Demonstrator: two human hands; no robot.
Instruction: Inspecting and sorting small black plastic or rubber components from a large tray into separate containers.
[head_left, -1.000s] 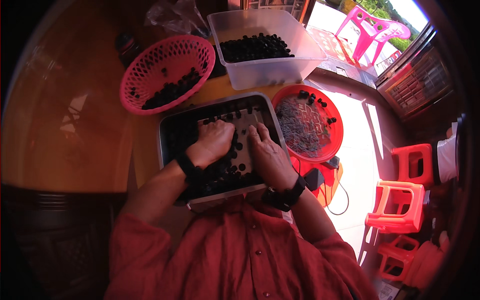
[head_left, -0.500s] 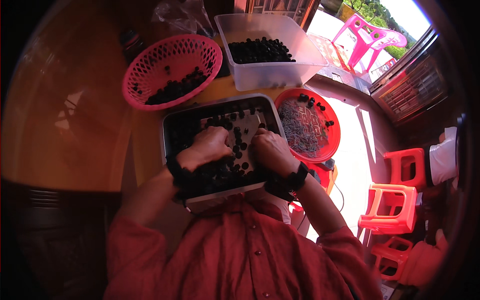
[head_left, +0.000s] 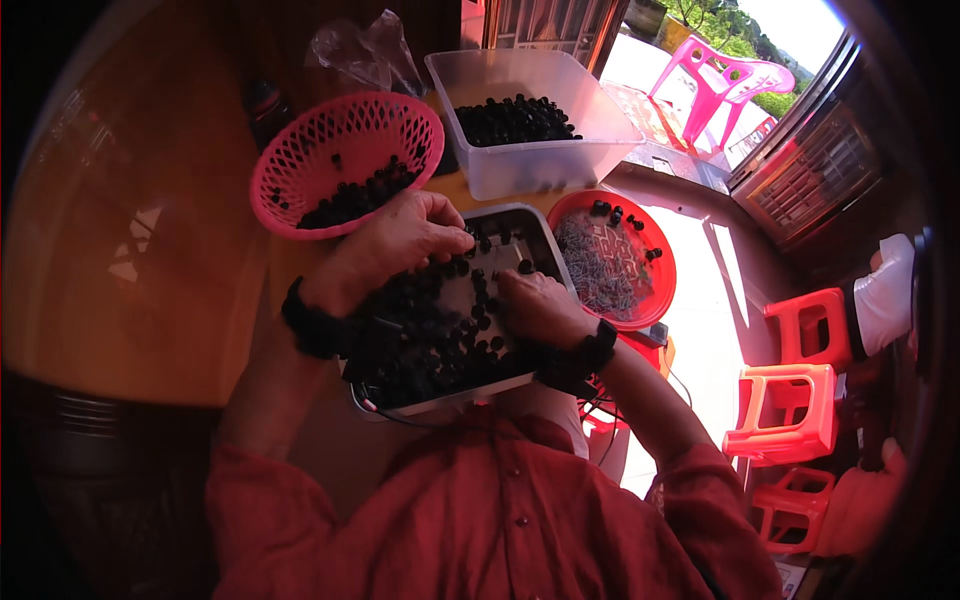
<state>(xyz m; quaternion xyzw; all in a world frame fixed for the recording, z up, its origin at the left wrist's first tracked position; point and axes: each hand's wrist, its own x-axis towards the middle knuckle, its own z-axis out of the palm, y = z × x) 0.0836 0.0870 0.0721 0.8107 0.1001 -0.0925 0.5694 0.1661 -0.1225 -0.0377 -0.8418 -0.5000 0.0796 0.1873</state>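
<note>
A pale rectangular tray (head_left: 512, 207) sits in front of me, strewn with small round black pieces (head_left: 478, 352). My left hand (head_left: 400, 243) is above its far left corner, close to the pink basket, with the thumb and fingers pinched together. Whatever those fingers hold is too small to name. Over the tray's right side, my right hand (head_left: 543, 307) is closed, its fingertips beside a black piece (head_left: 526, 267). I cannot make out what is in that grip. Both wrists wear dark bands.
Beyond the tray stand a pink lattice basket (head_left: 265, 205) and a translucent bin (head_left: 540, 165), both with black pieces. To the right, a red round tray (head_left: 657, 295) holds thin greyish pin-like pieces (head_left: 590, 270). Red stools (head_left: 790, 410) and another person's sleeve (head_left: 885, 290) are farther right.
My left hand has risen from the tray's middle toward its far left corner and the pink basket. My right hand has stayed over the right side, shifting slightly.
</note>
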